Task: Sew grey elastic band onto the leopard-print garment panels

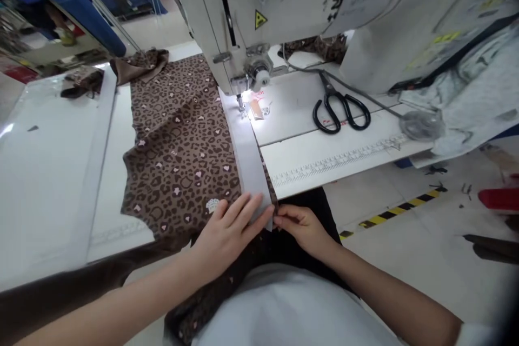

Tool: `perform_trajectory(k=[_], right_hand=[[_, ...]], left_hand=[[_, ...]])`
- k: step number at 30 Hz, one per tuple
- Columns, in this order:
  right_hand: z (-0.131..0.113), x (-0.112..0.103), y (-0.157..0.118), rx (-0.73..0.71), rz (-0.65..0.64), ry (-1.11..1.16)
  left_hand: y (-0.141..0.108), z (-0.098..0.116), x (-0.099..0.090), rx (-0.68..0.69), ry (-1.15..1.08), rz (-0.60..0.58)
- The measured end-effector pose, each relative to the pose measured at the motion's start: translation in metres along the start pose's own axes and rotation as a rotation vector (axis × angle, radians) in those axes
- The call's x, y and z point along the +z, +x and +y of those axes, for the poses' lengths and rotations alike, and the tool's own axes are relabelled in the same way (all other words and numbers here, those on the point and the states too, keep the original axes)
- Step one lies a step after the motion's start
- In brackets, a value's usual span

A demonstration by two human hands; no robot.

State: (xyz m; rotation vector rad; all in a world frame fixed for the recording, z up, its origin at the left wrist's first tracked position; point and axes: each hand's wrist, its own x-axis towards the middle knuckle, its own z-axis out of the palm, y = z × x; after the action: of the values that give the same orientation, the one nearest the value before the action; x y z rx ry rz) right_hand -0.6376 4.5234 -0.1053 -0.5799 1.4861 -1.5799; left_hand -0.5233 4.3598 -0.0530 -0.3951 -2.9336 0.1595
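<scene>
Pressing down with open, flat fingers, the left hand rests on leopard-print brown fabric in front of the sewing machine — a pale strip lies along the fabric's edge, running up to the presser foot, though whether it's stitched yet cannot be told. The right hand pinches the strip's near end — black-handled scissors lie untouched right of the machine's needle.
</scene>
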Motion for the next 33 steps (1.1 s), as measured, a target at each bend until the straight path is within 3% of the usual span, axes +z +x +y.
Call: perform_trajectory(k=[3, 6, 13, 27, 33], right_hand=[[-0.008, 0.004, -0.010, 0.045, -0.016, 0.117], [-0.014, 0.004, -0.021, 0.067, -0.011, 0.159], [-0.020, 0.004, -0.028, 0.051, -0.028, 0.130], [-0.026, 0.004, -0.029, 0.067, -0.022, 0.058], [-0.016, 0.002, -0.029, 0.192, -0.029, 0.341]], left_hand=[[0.001, 0.005, 0.002, -0.031, -0.063, 0.159], [0.002, 0.008, -0.003, 0.006, -0.151, 0.222], [0.008, 0.009, -0.006, 0.121, -0.310, 0.221], [0.007, 0.014, -0.003, 0.099, -0.368, 0.225], [0.010, 0.015, -0.003, 0.087, -0.346, 0.225]])
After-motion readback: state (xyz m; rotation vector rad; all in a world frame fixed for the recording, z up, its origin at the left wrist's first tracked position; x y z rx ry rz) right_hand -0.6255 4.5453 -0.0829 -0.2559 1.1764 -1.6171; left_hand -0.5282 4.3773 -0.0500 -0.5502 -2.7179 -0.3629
